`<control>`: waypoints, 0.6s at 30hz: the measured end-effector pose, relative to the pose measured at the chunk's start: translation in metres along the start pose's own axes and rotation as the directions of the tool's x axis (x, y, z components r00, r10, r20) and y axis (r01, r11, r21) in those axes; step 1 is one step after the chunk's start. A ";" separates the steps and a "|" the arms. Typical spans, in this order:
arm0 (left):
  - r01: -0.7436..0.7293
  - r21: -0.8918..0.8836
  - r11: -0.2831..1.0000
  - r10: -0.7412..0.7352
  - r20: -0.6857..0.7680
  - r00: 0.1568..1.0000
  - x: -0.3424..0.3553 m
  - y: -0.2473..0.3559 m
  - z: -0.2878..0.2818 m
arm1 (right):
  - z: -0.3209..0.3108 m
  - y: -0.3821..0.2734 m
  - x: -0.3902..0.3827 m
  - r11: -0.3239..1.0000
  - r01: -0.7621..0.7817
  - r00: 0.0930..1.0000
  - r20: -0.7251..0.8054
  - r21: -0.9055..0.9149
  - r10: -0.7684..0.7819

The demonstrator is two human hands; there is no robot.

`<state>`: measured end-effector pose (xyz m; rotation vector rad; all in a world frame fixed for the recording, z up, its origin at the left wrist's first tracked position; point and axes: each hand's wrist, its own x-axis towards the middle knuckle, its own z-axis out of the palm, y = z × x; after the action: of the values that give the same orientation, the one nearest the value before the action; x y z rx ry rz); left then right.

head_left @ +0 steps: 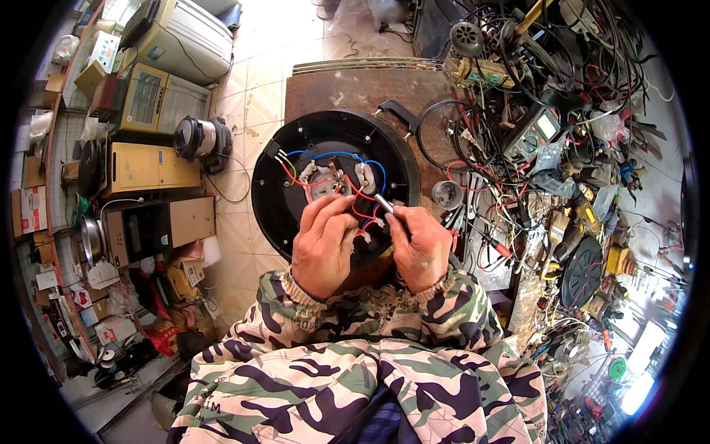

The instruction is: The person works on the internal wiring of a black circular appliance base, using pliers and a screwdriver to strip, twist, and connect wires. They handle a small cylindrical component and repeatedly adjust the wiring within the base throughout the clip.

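Note:
A round black appliance housing [277,222] lies open-side up on the worktable before me, with blue, red and yellow-green wires [296,154] running round its inside. Over its near left part, my left hand [324,248] has its fingers curled together; what they hold, if anything, is hidden. My right hand [423,248] pinches a short silver metal rod [383,204] between thumb and forefinger, its tip pointing up and left over the wiring. Red wires with white-sleeved ends [365,237] hang between the two hands. A pale round part [322,182] sits at the housing's middle.
A black handle [399,117] lies beyond the housing on the brown worktable [325,90]. To the right are a small round tin [447,194], a multimeter [543,127], heaped cables and tools, and a black disc [581,272]. Left stand an electric cooker [200,138] and several appliances.

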<state>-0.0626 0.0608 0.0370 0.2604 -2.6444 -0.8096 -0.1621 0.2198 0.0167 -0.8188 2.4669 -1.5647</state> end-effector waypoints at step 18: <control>-0.005 0.064 0.998 0.002 0.047 0.999 0.020 -0.030 0.031 | 0.002 0.002 0.004 0.982 -0.135 0.990 0.062 0.130 0.128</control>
<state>-0.0909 0.0464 0.0024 0.2565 -2.7178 -0.7392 -0.1658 0.2165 0.0148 -0.6540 2.2989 -1.6186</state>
